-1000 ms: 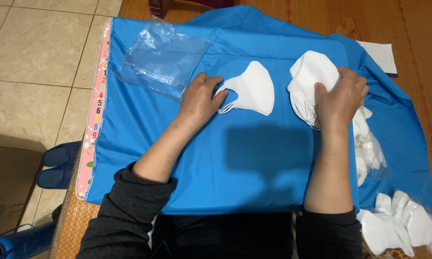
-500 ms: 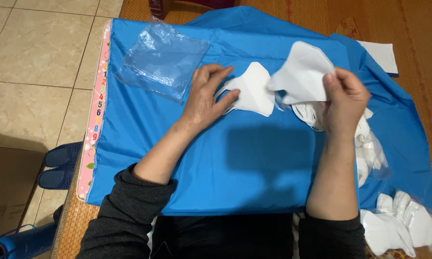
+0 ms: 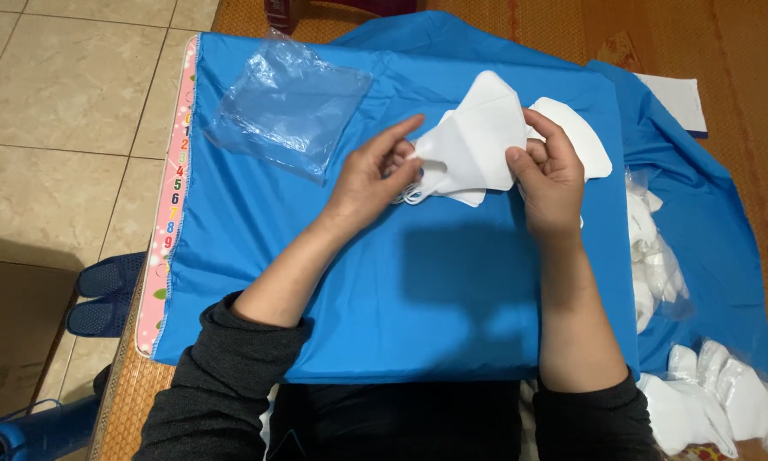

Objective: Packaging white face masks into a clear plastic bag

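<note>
- Hands over the middle of the blue cloth (image 3: 316, 282) that covers my worktop; both on the same white face mask (image 3: 478, 141).
- My left hand (image 3: 371, 175) pinches the mask's left tip between thumb and fingers; index finger stretched out along the mask's upper edge, remaining fingers curled. Closed on the mask.
- My right hand (image 3: 550, 175) grips the mask's right edge, thumb on top, fingers folded behind. Closed on the mask too.
- Mask held folded in half, pointed end toward the far edge of the worktop, lifted slightly off the cloth as far as I can tell; thin ear loops (image 3: 414, 195) hang below my left fingers.
- A second white mask (image 3: 584, 137) lies flat on the cloth, just behind my right hand, partly hidden by it and by the held mask.
- Clear plastic bag (image 3: 286, 107) lies flat and crumpled near the far left corner of the cloth, well apart from my left hand.
- Along the left edge of the worktop: pink strip with coloured numerals (image 3: 172, 196) showing beside the cloth.
- Off the right edge of the worktop, lower down: clear bag of white masks (image 3: 653, 256), and more white masks (image 3: 708, 401) near my right elbow.
- White paper sheet (image 3: 678, 98) past the far right corner, on the woven mat (image 3: 742, 43).
- Left of the worktop: tiled floor (image 3: 60, 85) with a pair of dark blue slippers (image 3: 102, 290).
</note>
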